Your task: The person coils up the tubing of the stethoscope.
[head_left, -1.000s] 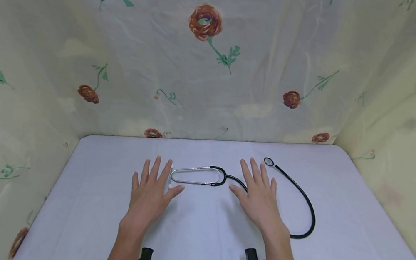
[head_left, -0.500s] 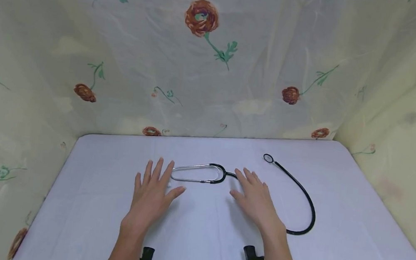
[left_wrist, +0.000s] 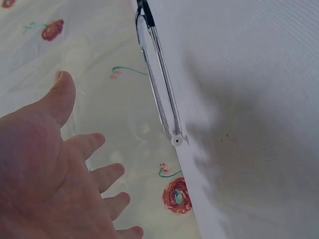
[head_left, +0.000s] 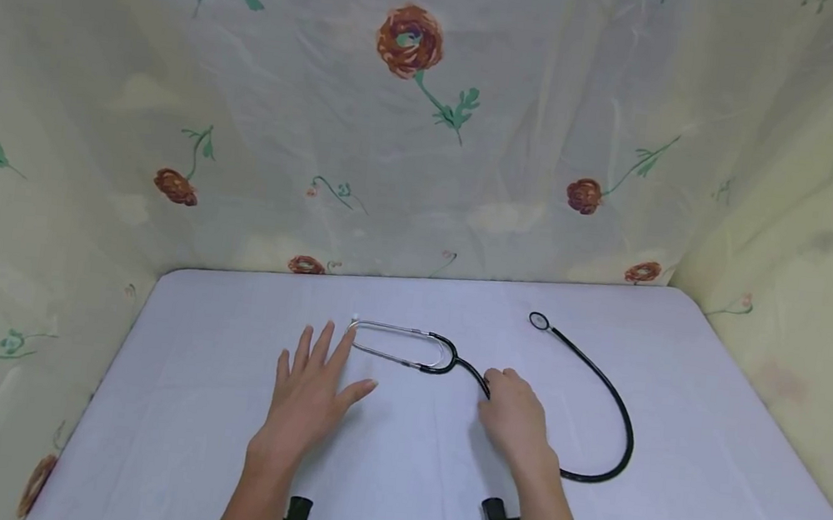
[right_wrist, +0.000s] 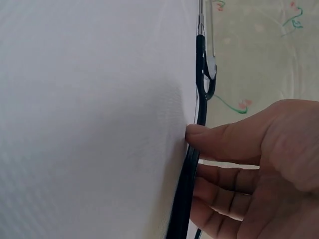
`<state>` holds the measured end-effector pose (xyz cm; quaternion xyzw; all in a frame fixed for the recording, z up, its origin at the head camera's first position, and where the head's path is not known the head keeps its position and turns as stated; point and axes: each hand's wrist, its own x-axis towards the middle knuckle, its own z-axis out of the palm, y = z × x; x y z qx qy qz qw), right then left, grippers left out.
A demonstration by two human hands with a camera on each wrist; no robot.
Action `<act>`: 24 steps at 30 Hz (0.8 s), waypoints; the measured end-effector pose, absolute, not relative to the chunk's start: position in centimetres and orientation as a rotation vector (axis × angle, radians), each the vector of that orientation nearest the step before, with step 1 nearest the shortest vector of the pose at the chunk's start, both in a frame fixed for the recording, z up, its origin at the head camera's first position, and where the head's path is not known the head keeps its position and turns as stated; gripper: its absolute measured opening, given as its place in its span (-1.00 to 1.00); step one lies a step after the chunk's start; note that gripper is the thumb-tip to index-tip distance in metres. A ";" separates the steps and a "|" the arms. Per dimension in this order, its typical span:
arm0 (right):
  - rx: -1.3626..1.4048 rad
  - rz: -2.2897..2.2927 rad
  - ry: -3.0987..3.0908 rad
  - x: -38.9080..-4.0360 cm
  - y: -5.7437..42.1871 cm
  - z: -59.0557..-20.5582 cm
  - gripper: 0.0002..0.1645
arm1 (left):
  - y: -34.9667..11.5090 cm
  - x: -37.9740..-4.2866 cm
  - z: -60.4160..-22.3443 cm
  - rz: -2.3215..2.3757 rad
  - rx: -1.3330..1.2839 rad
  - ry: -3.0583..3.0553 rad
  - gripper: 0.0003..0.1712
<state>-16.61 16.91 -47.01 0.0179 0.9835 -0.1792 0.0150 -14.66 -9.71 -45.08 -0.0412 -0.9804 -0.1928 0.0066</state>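
A stethoscope lies across the white table, its black tube [head_left: 631,440] curving right and back to the round chest piece [head_left: 539,321]. My right hand [head_left: 516,416] pinches the tube just past the black fork [head_left: 456,356], thumb on one side and curled fingers on the other, plain in the right wrist view. The palm hides the stretch of tube behind it. My left hand [head_left: 304,408] hovers palm down with fingers spread, its index fingertip overlapping the metal ear tubes [head_left: 389,327] in the head view. In the left wrist view a white eartip [left_wrist: 177,141] shows apart from that hand.
White cloth covers the table [head_left: 396,476], which has rounded far corners. Flower-printed curtains [head_left: 501,168] stand close behind it and on both sides. A black wrist mount [head_left: 499,519] shows beside the right sleeve, and another [head_left: 297,519] beside the left.
My right hand has come down, curled its fingers and taken hold of the tube. The ear-tube end has turned slightly, its ends shifting away from me. The left hand stays spread, a touch further right.
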 end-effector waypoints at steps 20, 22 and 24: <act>-0.119 -0.551 3.074 -15.7 16.8 -43.4 -0.73 | -9.3 -15.0 -45.4 -0.574 -0.233 -3.006 0.08; -0.180 -0.566 3.089 -15.4 16.8 -42.7 -0.72 | -9.2 -15.0 -45.3 -0.581 -0.265 -2.977 0.09; -0.234 -0.577 3.100 -15.1 16.8 -42.2 -0.70 | -9.1 -15.0 -45.2 -0.596 -0.304 -2.947 0.08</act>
